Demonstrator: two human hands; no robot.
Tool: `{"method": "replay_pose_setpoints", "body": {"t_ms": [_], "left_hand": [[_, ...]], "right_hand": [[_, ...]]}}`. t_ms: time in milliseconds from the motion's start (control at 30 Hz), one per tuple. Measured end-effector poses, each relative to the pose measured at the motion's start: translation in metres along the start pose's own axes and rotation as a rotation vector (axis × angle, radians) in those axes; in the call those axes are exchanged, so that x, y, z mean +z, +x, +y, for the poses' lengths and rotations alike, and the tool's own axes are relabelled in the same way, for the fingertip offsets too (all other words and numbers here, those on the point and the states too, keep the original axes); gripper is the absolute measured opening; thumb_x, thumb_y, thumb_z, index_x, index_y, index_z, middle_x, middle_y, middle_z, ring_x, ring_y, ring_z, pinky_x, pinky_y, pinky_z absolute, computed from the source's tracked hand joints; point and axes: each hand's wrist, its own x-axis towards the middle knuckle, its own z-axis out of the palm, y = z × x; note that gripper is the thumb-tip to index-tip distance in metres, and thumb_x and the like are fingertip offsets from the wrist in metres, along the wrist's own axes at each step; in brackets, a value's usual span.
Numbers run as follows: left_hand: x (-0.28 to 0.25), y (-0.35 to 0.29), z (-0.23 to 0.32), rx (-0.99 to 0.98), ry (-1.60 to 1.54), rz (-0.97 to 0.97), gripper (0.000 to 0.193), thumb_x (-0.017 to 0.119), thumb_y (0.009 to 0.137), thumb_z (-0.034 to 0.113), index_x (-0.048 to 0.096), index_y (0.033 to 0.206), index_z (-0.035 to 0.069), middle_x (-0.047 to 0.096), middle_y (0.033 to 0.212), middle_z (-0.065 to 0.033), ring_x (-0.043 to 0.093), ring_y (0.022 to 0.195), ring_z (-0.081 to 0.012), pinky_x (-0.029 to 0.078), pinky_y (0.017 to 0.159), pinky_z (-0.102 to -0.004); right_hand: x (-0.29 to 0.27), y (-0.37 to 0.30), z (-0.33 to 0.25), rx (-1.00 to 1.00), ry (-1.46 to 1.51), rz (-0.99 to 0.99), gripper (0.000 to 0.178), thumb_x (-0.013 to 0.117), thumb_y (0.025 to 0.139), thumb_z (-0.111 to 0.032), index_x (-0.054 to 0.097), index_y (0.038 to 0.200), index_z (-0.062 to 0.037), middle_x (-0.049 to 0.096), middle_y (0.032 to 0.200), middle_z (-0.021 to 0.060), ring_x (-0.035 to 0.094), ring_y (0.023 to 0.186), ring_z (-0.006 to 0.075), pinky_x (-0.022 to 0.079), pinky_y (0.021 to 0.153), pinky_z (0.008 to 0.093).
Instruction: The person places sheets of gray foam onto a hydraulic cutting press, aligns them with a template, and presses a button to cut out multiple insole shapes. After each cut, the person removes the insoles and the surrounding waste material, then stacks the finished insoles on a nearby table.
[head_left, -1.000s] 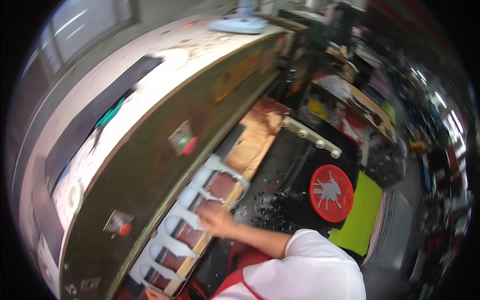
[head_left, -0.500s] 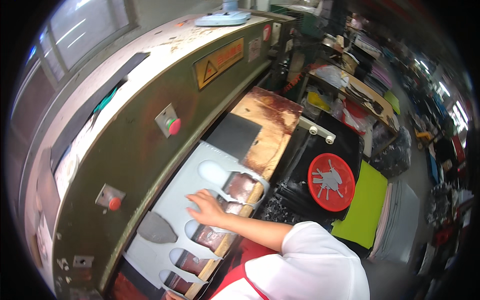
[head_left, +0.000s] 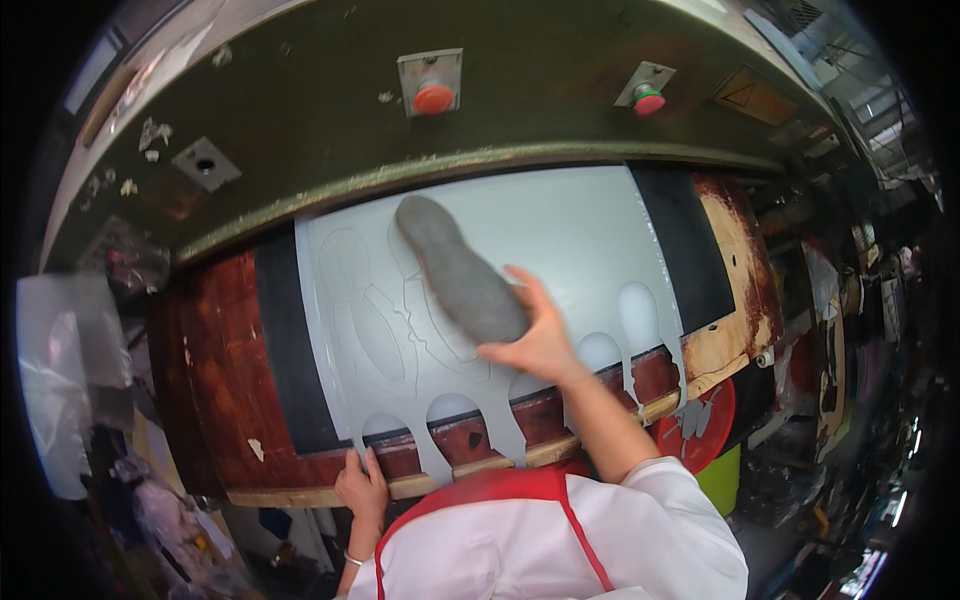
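My right hand (head_left: 535,335) grips the wide near end of a dark grey sole-shaped die (head_left: 455,265), thumb on one side and fingers on the other. The die slants over a light grey sheet (head_left: 560,225); whether it rests flat cannot be told. Beside it, cut outlines (head_left: 380,335) of sole and strip shapes show in the sheet. Along the near edge the sheet has rounded cutouts with narrow strips between them. At the near left corner my left hand (head_left: 362,483) pinches the end of one strip between thumb and fingers.
Behind the sheet stands a green machine beam (head_left: 530,110) with a red button (head_left: 433,98) and a pink-red button (head_left: 648,100). Beneath the sheet lies a black mat (head_left: 290,350) on a worn red-brown board (head_left: 215,370). A red bowl (head_left: 722,425) of grey scraps sits at near right.
My right hand has gone from the bare sheet to the sole-shaped die and taken hold of it. The view has swung left, bringing my left hand into fuller sight.
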Motion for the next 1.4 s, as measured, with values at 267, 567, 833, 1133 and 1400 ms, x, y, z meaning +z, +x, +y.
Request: {"method": "replay_pose_setpoints", "body": {"t_ms": [267,567,833,1133,1400], "left_hand": [[-0.006,0.002,0.008,-0.001,-0.025,-0.04,0.022,0.058,0.09,0.023,0.057,0.083,0.002,0.056,0.06,-0.0196,0.057,0.056,-0.0398,0.042,0.051,-0.0479],[-0.03,0.024,0.044,-0.038,0.035,0.014,0.024,0.057,0.091,0.027,0.058,0.078,0.007,0.054,0.055,-0.0176,0.055,0.05,-0.0395,0.039,0.047,-0.0479],[-0.01,0.133,0.065,-0.116,-0.099,0.116,0.032,0.052,0.094,0.029,0.059,0.074,0.006,0.055,0.056,-0.0179,0.055,0.053,-0.0402,0.038,0.047,-0.0474],[-0.002,0.221,0.068,-0.078,-0.029,0.123,0.032,0.049,0.096,0.031,0.062,0.081,0.006,0.059,0.063,-0.0188,0.058,0.058,-0.04,0.042,0.05,-0.0456],[0.001,0.216,0.061,-0.123,-0.202,0.19,0.028,0.057,0.093,0.025,0.062,0.076,0.003,0.051,0.053,-0.0105,0.046,0.046,-0.0185,0.036,0.047,-0.0341]], "right_hand": [[-0.039,-0.01,0.023,-0.395,-0.964,0.196,0.102,0.084,0.049,-0.011,0.035,0.138,-0.0038,0.04,0.131,0.0229,0.037,0.124,0.038,0.034,0.104,0.044],[-0.068,0.018,0.007,-0.335,-0.766,0.202,0.104,0.084,0.058,-0.019,0.026,0.143,-0.0003,0.037,0.135,0.0264,0.034,0.126,0.0426,0.033,0.104,0.0497],[-0.163,0.17,-0.089,-0.5,-0.805,0.905,0.084,0.055,0.091,-0.037,0.01,0.143,0.0115,0.016,0.146,0.0355,0.015,0.138,0.0461,0.011,0.113,0.0494],[-0.158,0.182,-0.063,-0.578,-0.773,0.911,0.089,0.058,0.09,-0.034,0.003,0.143,0.0114,0.011,0.147,0.0354,0.012,0.138,0.0461,0.01,0.113,0.0496],[-0.138,0.086,0.02,0.115,-0.536,0.631,0.025,0.068,0.084,-0.025,0.067,0.087,-0.0002,0.064,0.063,0.0113,0.064,0.06,0.0213,0.049,0.059,0.0345]]}}
